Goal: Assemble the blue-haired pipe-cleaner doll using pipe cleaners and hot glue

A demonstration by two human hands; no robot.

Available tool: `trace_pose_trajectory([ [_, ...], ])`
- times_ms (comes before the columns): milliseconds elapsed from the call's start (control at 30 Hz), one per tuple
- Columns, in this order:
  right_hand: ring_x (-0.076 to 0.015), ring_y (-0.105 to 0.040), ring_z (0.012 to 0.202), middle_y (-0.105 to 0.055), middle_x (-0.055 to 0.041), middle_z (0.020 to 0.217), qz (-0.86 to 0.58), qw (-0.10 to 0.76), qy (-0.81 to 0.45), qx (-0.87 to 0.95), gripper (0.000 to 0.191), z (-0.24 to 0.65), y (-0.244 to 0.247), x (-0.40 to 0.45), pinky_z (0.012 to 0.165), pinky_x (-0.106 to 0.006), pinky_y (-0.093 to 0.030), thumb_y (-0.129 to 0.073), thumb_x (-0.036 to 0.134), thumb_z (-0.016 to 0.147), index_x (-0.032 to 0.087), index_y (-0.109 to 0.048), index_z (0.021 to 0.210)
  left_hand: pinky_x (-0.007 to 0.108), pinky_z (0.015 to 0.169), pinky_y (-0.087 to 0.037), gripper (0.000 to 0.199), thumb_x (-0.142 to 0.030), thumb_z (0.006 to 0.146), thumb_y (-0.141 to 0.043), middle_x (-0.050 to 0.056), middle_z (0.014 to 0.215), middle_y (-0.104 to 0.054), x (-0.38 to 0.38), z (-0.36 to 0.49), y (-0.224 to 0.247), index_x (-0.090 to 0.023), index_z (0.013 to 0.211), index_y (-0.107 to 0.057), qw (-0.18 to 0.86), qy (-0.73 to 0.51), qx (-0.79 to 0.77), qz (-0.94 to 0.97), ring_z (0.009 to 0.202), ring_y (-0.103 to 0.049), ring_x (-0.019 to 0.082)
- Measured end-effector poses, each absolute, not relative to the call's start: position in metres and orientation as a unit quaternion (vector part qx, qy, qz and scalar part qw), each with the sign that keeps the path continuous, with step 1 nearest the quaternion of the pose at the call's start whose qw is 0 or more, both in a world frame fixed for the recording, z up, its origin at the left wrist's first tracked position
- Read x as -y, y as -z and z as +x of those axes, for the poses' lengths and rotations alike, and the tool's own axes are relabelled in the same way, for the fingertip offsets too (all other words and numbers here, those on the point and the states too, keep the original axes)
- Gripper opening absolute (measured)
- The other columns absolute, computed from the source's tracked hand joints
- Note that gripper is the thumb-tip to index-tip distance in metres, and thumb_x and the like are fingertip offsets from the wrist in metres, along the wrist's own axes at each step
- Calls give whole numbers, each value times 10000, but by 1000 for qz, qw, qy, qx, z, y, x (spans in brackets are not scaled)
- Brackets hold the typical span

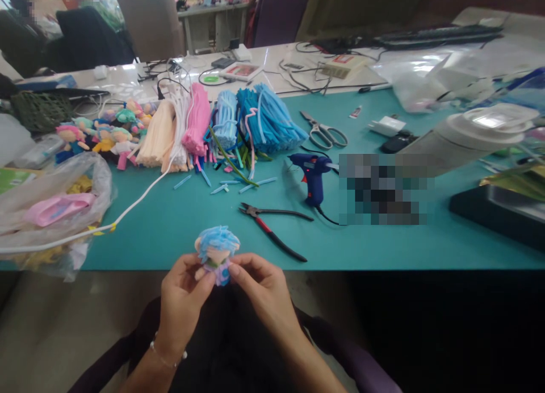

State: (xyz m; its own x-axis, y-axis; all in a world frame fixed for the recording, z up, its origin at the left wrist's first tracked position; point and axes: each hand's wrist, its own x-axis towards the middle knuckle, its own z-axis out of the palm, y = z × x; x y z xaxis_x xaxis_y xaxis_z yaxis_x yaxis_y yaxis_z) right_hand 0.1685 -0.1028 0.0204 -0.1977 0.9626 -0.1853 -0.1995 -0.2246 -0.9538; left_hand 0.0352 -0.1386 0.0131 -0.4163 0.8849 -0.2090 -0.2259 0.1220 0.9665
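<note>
A small doll [218, 245] with fuzzy blue hair, a pale face and a lilac body is held upright just in front of the table's near edge. My left hand [184, 285] pinches its left side between thumb and fingers. On the other side, the thumb and fingers of my right hand [259, 279] close on the doll's body. Beyond the hands lie cutting pliers [272, 228] with one red and black handle in view. Behind them a dark blue glue gun [313, 177] stands on the green mat [179, 222].
Bundles of pipe cleaners in cream [157, 134], pink [198, 120] and blue [272, 120] lie across the back. Scissors [324, 133] rest right of them. Several finished dolls [104, 132] and a plastic bag [96, 177] are left. A white cable [140, 197] crosses the mat. A white tumbler [464, 137] lies right.
</note>
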Motion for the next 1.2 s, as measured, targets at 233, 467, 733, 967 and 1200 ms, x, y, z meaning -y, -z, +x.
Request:
trace_pose_trajectory([
  [233,-103,-475,509,-518,27,603,-447,531,-255,673,101,169,-30,112,469,-218,-402,-615,129,826,201,-618,756,238,692,-568,160,-200,659,-747,31,742,-721,137,39,-17,-160,797,-677,412,-599,-606,322,708,-697,162],
  [467,-104,-521,502,-584,15,613,-427,495,-205,728,87,162,-38,113,468,-217,-416,-569,151,887,185,-646,864,264,773,-574,128,-221,758,-698,48,867,-719,145,39,-11,-179,876,-671,357,-587,-599,412,824,-700,172],
  [733,-97,-494,493,-547,23,570,-442,489,-222,718,184,158,-38,111,465,-212,-383,-549,138,873,181,-602,702,276,757,-581,202,-240,771,-700,61,890,-724,147,40,-13,-176,955,-648,358,-580,-609,406,826,-708,178],
  [967,-94,-456,466,-533,26,548,-464,474,-243,708,207,157,-40,110,455,-218,-372,-540,145,844,200,-567,647,272,788,-564,167,-269,746,-732,47,876,-722,146,43,-16,-185,875,-668,374,-597,-603,374,836,-696,179],
  [1200,-86,-441,461,-526,32,556,-451,481,-235,714,181,156,-39,108,450,-211,-359,-544,123,824,196,-565,659,243,798,-546,84,-243,785,-695,33,883,-706,146,42,-13,-198,853,-678,365,-593,-594,403,846,-678,157],
])
